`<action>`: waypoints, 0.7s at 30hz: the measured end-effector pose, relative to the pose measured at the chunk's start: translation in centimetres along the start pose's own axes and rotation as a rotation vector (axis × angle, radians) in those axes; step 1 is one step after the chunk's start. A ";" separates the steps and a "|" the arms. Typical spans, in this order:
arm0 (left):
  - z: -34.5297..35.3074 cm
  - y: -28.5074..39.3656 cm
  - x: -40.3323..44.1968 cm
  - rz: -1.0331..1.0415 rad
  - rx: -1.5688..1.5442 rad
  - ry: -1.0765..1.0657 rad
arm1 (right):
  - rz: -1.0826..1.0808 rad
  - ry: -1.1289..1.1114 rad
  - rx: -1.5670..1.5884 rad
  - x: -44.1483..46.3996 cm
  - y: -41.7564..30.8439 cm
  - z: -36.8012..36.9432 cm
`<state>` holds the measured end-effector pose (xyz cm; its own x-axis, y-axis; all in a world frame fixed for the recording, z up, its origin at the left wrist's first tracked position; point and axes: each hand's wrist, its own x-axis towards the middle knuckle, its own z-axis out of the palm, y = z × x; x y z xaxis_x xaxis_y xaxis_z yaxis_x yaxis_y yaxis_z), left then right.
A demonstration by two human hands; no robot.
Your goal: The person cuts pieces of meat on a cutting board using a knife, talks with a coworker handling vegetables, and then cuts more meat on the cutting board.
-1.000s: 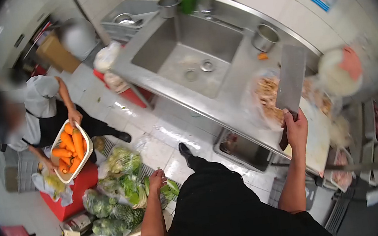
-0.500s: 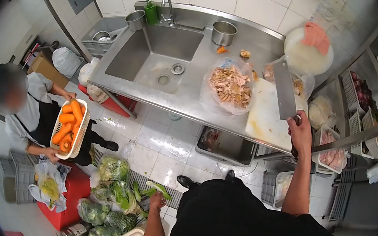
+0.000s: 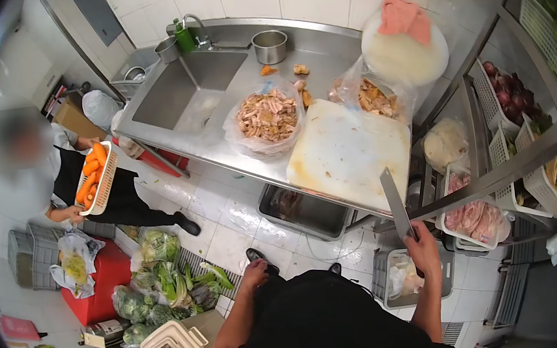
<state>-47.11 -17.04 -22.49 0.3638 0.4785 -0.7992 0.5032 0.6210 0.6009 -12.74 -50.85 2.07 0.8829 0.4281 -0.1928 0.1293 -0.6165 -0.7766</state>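
Note:
My right hand (image 3: 424, 248) is closed around the handle of a cleaver (image 3: 395, 203), whose blade points up and away over the near right corner of a white cutting board (image 3: 351, 141). My left hand (image 3: 255, 274) hangs low beside my body with its fingers curled, and I see nothing in them. It is apart from the leafy greens (image 3: 174, 284) on the floor to its left. On the steel counter, a clear bag of chopped meat (image 3: 266, 116) sits left of the board. Another plastic bag with meat pieces (image 3: 377, 98) lies at the board's far right.
A steel sink (image 3: 175, 93) is at the counter's left, with a steel pot (image 3: 270, 46) behind. At left, a person (image 3: 72, 164) holds a basket of carrots (image 3: 94, 176). A rack with vegetable baskets (image 3: 491, 95) stands at right. A grey bin (image 3: 307, 209) is under the counter.
The cleaver has come down toward me and turned from above the board to its near corner. My left hand has moved right, away from the greens. The view has shifted right.

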 end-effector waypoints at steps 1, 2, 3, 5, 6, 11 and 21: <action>1.8 0.6 0.0 0.027 0.023 -0.009 | 0.096 -0.016 0.064 -0.6 1.3 -1.1; 2.8 1.2 -0.6 0.049 0.027 -0.027 | 0.084 -0.013 0.076 -1.4 2.0 -2.3; 3.9 2.3 -1.0 0.064 0.032 -0.041 | 0.107 0.000 0.088 -1.4 3.1 -3.1; 5.2 4.2 -1.8 0.126 -0.008 -0.080 | 0.133 0.004 0.104 -1.4 3.9 -4.1; 6.2 5.2 -2.3 0.156 0.025 -0.037 | 0.092 0.034 0.064 -1.1 4.0 -4.6; 10.2 9.1 -3.8 0.278 0.117 -0.043 | 0.015 0.055 0.348 0.2 1.4 -4.5; 15.2 27.3 -4.8 0.968 0.491 0.255 | 0.075 -0.191 -0.238 4.3 -2.8 -1.4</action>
<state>-23.24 -11.80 -2.50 0.6267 0.7766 0.0637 0.3703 -0.3687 0.8526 -8.69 -48.24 4.24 0.7962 0.4780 -0.3709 0.1889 -0.7788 -0.5981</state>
